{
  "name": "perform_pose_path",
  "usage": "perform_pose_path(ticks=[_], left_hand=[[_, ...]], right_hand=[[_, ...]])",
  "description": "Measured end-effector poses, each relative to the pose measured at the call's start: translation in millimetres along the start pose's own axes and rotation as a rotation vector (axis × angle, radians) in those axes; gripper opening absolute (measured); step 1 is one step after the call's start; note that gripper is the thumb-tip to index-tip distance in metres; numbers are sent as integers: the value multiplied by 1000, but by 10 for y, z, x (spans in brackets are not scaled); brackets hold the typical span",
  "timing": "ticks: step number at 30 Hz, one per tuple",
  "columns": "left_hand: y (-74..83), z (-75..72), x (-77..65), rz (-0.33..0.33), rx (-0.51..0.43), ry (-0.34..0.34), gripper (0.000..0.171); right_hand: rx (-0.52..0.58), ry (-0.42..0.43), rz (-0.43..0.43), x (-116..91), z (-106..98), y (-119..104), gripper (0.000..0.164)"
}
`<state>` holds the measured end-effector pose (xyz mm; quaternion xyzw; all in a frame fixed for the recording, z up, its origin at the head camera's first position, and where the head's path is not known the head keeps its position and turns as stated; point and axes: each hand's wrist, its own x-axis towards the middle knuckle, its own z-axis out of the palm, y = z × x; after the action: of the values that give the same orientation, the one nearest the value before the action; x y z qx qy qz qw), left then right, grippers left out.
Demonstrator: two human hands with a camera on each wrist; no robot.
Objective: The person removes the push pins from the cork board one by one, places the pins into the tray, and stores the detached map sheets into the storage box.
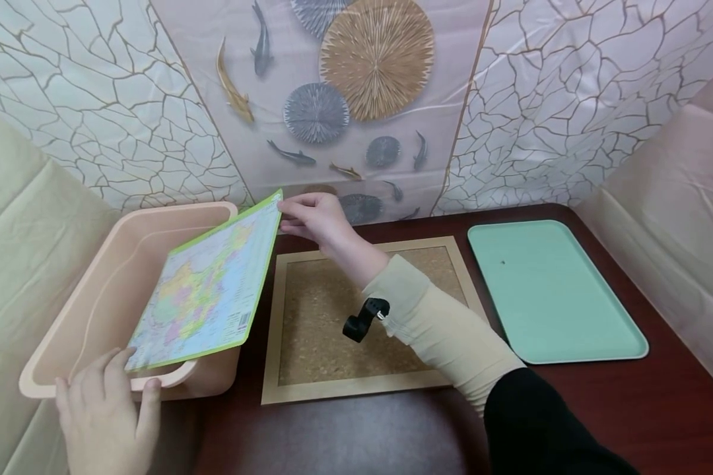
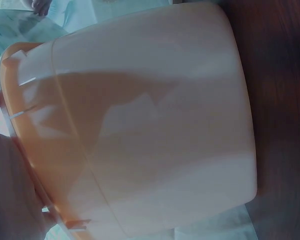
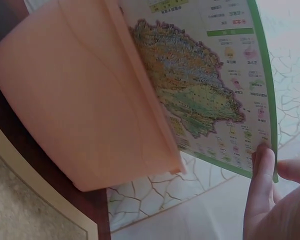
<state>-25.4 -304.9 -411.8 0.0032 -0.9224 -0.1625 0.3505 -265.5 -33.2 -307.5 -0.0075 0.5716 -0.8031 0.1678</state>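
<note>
A map sheet with a lime-green border slants over the pale pink plastic bin. My right hand pinches the sheet's upper right corner between thumb and fingers. Another printed map on the sheet's other face shows in the right wrist view, where the right hand holds the edge. At the bin's near rim, my left hand rests with its fingers laid over the edge, close to the sheet's lower corner. The left wrist view shows mostly the bin's outer wall.
Right of the bin, a wood-framed cork board lies on the dark red-brown table, partly under my right forearm. A mint-green tray lies at the right. Behind hangs a patterned cloth.
</note>
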Motion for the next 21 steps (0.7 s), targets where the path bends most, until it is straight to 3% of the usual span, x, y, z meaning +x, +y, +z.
perform_pose_path(ticks=[21], left_hand=[[27,7,-20,-27,6,-10,84]], right_hand=[[49,-14,47,34,272,281,30]])
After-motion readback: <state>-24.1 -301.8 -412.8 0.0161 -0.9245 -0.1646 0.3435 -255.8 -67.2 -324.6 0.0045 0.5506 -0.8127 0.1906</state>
